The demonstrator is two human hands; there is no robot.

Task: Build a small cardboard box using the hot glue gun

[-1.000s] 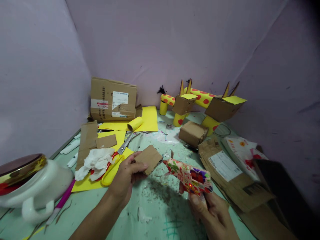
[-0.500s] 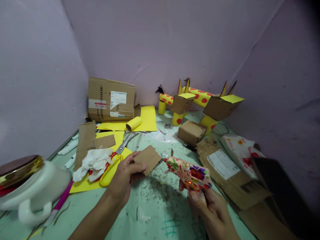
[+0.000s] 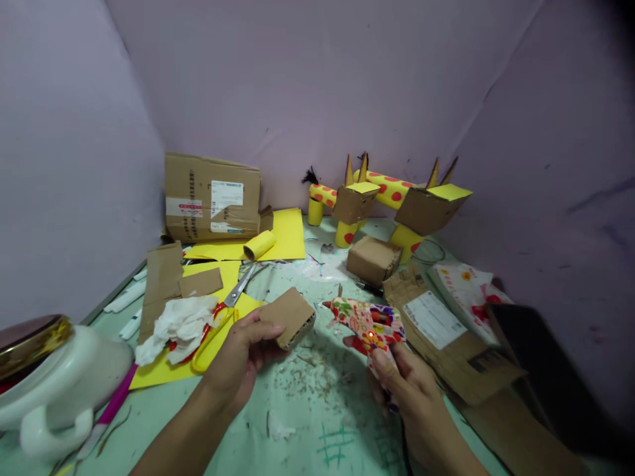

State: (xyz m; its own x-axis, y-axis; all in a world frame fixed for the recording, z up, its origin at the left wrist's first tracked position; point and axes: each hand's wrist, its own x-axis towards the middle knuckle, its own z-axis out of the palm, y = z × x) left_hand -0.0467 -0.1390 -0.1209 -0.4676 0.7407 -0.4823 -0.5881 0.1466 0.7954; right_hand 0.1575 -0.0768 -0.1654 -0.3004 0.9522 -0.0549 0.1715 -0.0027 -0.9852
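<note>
Between the thumb and fingers of my left hand is a small brown cardboard box, its corrugated edge turned to the right. My right hand is wrapped round the handle of a flower-patterned glue gun with a red light lit. The gun's nozzle points left, a short gap away from the box. Left of my left hand, scissors with red and yellow handles lie on yellow paper, beside a crumpled white tissue.
Two yellow, red-spotted cardboard animals stand at the back, near a small cardboard box. A large carton leans at the back left. A white cup is at the left; flattened cardboard and a dark phone-like slab lie right.
The glue gun's nozzle has moved off the edge of the cardboard box, leaving a gap. The box is tilted slightly, showing more of its corrugated side. The whole view has shifted a little.
</note>
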